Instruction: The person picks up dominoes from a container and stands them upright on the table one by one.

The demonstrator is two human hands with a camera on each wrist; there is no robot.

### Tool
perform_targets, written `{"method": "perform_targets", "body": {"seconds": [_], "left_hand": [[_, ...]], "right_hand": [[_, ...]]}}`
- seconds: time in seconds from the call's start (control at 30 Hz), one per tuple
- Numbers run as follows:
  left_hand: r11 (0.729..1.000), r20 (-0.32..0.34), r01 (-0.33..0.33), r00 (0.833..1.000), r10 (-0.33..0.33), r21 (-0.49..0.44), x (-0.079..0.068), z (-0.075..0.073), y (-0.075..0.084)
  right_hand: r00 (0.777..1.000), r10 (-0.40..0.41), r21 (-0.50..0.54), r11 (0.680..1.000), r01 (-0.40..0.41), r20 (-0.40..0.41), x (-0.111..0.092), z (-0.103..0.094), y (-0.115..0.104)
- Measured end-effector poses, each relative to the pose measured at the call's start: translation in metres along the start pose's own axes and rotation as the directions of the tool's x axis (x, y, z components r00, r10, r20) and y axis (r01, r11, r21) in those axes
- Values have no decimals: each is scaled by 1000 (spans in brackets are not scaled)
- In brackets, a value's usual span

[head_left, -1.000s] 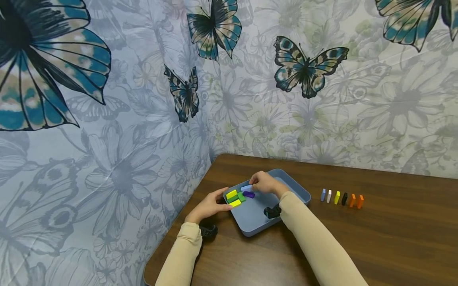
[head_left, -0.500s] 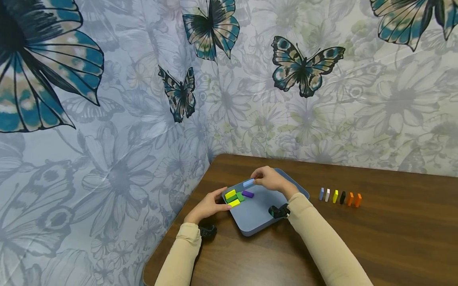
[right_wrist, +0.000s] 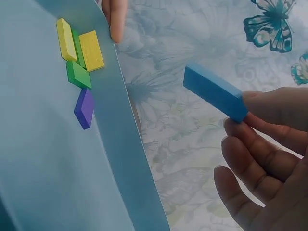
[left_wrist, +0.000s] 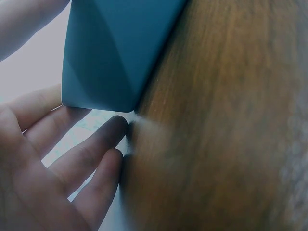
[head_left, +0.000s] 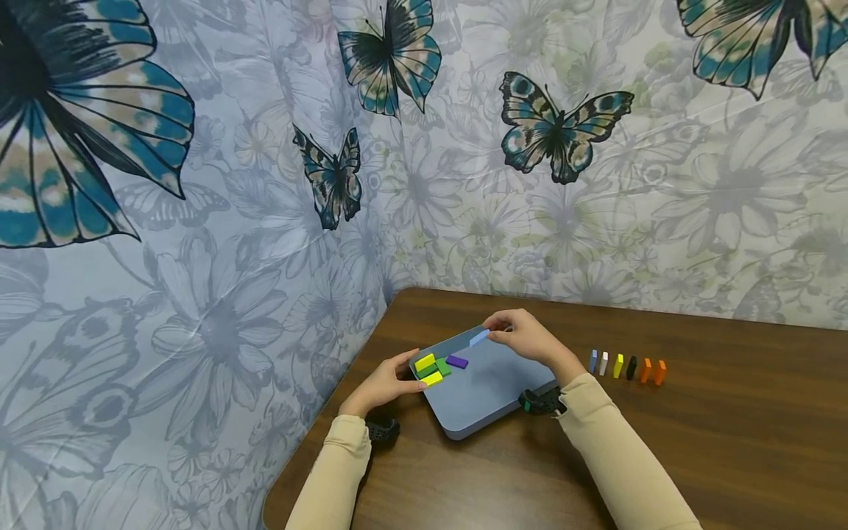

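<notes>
My right hand (head_left: 526,340) pinches one end of a light blue wooden block (right_wrist: 211,89) between thumb and fingers. The block is lifted near the tray's far rim and tilted; the other fingers hang loosely curled below it. My left hand (head_left: 377,386) holds the left end of the blue-grey tray (head_left: 490,383), thumb at the near side and fingers at the far side. Inside that end lie two yellow blocks (right_wrist: 91,50), two green blocks (right_wrist: 78,74) and a purple block (right_wrist: 84,109). The left wrist view shows the tray's corner (left_wrist: 101,57) between thumb and fingers.
On the brown wooden table (head_left: 742,412), right of the tray, several small blocks stand upright in a row: blue (head_left: 592,361), white, yellow, black (head_left: 631,367) and orange (head_left: 660,372). A butterfly-patterned cloth (head_left: 450,184) hangs behind the table and along its left side.
My right hand has moved right along the tray's far side, carrying the light blue block away from the other blocks and lifting it. The left hand stays at the tray's end.
</notes>
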State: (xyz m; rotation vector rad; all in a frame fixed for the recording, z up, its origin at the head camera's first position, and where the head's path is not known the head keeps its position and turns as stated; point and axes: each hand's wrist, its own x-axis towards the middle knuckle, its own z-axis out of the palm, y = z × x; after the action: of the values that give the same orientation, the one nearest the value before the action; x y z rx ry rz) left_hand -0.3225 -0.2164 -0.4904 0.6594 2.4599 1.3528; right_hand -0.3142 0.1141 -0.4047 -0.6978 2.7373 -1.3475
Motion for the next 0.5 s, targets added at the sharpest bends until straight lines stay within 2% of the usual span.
{"method": "perform_targets", "body": {"seconds": [0.5], "left_hand": [[1000, 4, 8, 1000, -8, -4, 0, -1, -3]], "right_hand": [[997, -35, 42, 998, 38, -69, -39, -16, 13]]}}
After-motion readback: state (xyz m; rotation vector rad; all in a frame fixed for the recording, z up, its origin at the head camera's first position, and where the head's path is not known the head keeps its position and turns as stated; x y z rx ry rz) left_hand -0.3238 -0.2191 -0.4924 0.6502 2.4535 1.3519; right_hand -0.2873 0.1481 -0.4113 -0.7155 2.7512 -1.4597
